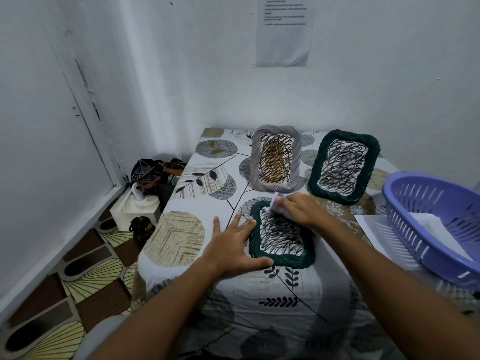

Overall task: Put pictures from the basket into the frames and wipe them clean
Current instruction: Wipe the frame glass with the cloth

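A dark green woven frame [281, 261] with a scribbled picture lies flat near the table's front. My left hand [233, 242] lies flat with straight fingers, touching the frame's left edge. My right hand [298, 207] grips a small pale lilac cloth [276, 202] and presses it on the frame's upper part. Two more frames stand leaning behind: a grey woven frame [296, 162] and a second dark green frame [371, 154], both holding scribbled pictures. A purple plastic basket [405, 229] sits at the right with paper inside.
The table has a leaf-patterned cloth [181, 229] and stands against the white wall. A white sheet [371, 224] lies under the basket. On the floor at the left are a white box [135, 209], a dark bag [153, 172] and a small dark bottle [141, 227].
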Tool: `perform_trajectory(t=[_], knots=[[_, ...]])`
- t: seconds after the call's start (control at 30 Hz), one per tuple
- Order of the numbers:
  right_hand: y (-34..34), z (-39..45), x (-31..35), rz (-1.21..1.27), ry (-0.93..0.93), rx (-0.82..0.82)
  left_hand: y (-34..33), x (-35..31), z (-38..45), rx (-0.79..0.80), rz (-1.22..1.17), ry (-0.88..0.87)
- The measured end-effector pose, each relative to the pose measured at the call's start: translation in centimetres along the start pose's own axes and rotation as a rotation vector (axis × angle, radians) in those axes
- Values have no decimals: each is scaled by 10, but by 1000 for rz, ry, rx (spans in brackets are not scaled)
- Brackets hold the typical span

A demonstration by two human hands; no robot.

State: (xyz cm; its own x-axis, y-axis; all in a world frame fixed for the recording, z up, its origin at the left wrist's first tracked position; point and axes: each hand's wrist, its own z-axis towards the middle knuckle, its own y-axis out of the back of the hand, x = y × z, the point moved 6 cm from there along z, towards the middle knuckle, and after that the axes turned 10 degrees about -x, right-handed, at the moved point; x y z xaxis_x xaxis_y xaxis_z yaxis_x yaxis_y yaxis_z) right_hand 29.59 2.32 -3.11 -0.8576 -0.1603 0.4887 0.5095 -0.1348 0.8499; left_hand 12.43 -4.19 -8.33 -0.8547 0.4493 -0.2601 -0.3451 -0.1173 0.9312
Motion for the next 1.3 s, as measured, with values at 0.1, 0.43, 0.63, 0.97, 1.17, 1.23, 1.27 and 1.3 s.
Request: perform_trajectory(t=[0.1,0.43,0.63,0.97,1.17,1.23,1.27,1.3], knots=[[-13,0,21,50,21,36,1,0,0,-3,-8,5],[11,-3,1,74,-75,64,1,0,0,2,-21,11],[0,-6,32,98,-27,122,1,0,-1,2,-19,10],[3,3,12,121,-73,109,0,1,-1,1,-20,9],[3,-3,13,-54,-11,96,0,1,-1,0,-20,14],[9,-4,-2,-117,-45,39,1,0,-1,-4,-22,17],[12,-5,-6,-143,-49,20,1,0,-1,-3,-24,19],[12,-6,-8,-156,-38,13,1,1,-1,-1,-27,22]])
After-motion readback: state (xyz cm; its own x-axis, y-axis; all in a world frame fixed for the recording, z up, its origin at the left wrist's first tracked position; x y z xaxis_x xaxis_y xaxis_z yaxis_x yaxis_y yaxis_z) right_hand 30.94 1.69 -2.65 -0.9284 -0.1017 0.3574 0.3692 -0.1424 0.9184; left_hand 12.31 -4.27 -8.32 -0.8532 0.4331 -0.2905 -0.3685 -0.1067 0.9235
